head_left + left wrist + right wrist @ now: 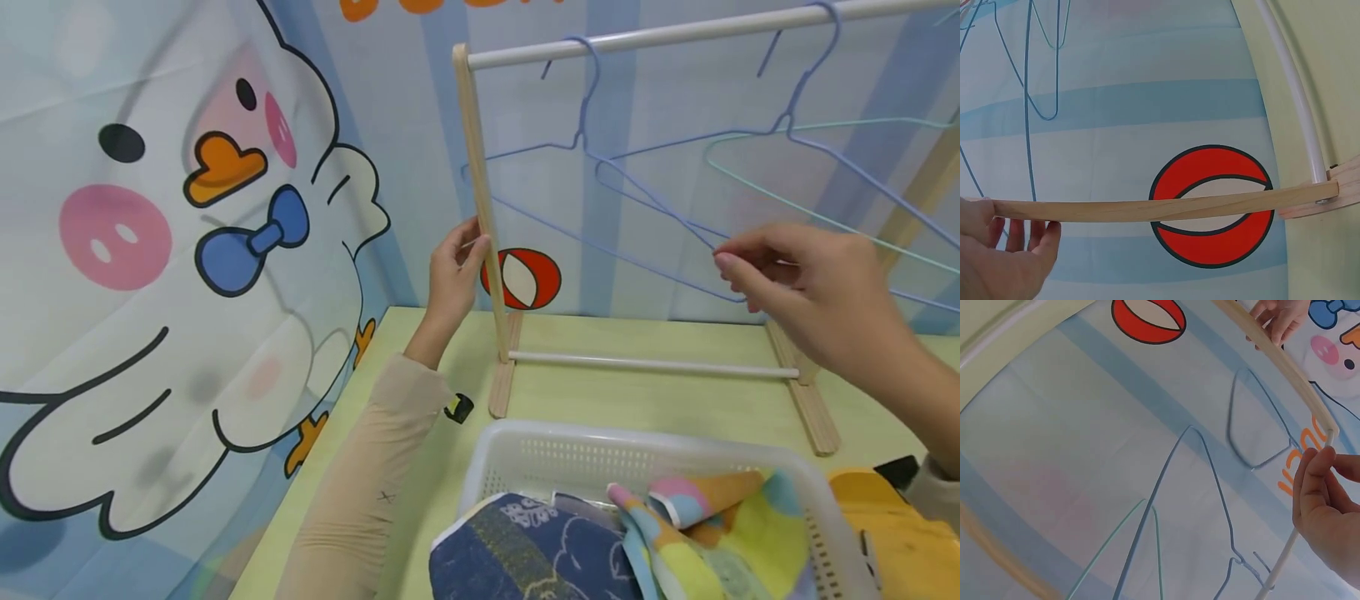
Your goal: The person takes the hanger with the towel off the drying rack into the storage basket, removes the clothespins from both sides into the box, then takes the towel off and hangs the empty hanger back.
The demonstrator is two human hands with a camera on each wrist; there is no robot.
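Note:
A small wood-framed clothes rack (471, 125) stands on the table with a white top rod (675, 37). My left hand (453, 267) grips its left post between thumb and fingers, as the left wrist view shows the fingers under the post (1104, 211). A blue wire hanger (580, 125) hangs near the rod's left end. My right hand (817, 292) is in front of that hanger's right corner, fingers loosely bent. In the right wrist view this hand (1329, 512) shows no hanger between its fingers, and the hanger (1231, 400) appears apart from it.
A second blue hanger (806, 75) and a green hanger (795, 200) hang farther right. Below, a white basket (637, 435) holds a navy cloth (525, 542) and a multicoloured cloth (757, 533). A yellow item (892, 517) lies right of it. A cartoon-printed backdrop (375, 250) surrounds the table.

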